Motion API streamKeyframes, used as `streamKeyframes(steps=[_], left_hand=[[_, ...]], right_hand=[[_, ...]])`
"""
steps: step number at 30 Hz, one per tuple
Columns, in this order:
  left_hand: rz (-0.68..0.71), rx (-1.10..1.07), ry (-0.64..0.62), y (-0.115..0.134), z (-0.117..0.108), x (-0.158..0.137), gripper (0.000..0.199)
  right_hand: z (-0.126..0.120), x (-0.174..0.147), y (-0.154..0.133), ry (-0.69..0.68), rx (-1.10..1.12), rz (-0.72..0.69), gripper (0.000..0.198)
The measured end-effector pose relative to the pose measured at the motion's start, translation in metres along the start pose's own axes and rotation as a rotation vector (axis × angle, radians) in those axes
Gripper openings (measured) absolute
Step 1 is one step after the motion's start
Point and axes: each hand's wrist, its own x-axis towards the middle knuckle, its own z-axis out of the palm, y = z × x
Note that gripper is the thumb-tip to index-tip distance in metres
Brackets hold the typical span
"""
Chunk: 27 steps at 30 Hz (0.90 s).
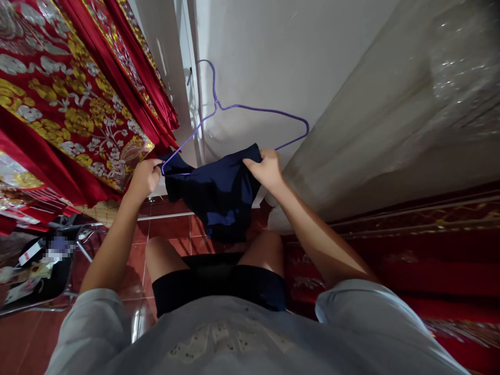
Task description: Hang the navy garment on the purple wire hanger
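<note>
A purple wire hanger (261, 109) hangs by its hook at the edge of a pale panel, tilted down to the left. Its left end and lower bar run into the neck of a dark navy garment (222, 182), which looks like a small shirt. My left hand (146, 177) pinches the garment at the hanger's left corner. With thumb and fingers, my right hand (267, 167) grips the garment's upper right edge, just below the hanger's right arm. That right arm is still bare of cloth. The garment's lower part droops above my knees.
Red cloth with gold and silver patterns (89, 99) hangs at the left. A black chair (58, 281) with small items stands at lower left. Plastic-wrapped pale material (375, 130) leans on the right, above red fabric (390, 260). Red tiles (167, 229) cover the floor.
</note>
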Motion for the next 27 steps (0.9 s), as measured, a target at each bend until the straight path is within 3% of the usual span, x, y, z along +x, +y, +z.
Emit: streamKeyframes(steps=[4, 9, 11, 16, 18, 22, 27], left_hand=[[0.032, -0.003, -0.004, 0.016, -0.023, 0.001, 0.042], [-0.117, 0.207, -0.315, 0.015, -0.04, -0.017, 0.032], [-0.146, 0.233, -0.375, 0.018, -0.047, -0.027, 0.035], [-0.14, 0.218, -0.19, 0.036, -0.064, -0.023, 0.045], [-0.187, 0.25, -0.215, 0.035, -0.065, -0.012, 0.04], [-0.236, 0.319, -0.383, 0.018, -0.052, 0.006, 0.021], [-0.22, 0.306, -0.55, 0.002, -0.034, 0.004, 0.03]], right_hand=[[0.006, -0.003, 0.002, -0.02, 0.032, -0.003, 0.039], [0.0, 0.003, 0.005, 0.034, -0.033, 0.007, 0.041], [0.001, 0.004, 0.005, 0.027, -0.032, 0.005, 0.043], [0.016, -0.009, 0.0, -0.048, 0.091, 0.033, 0.039], [0.018, -0.015, -0.003, -0.052, 0.12, 0.024, 0.037], [0.011, -0.018, -0.006, -0.01, 0.104, -0.002, 0.041], [0.007, -0.014, -0.006, 0.002, 0.098, 0.007, 0.042]])
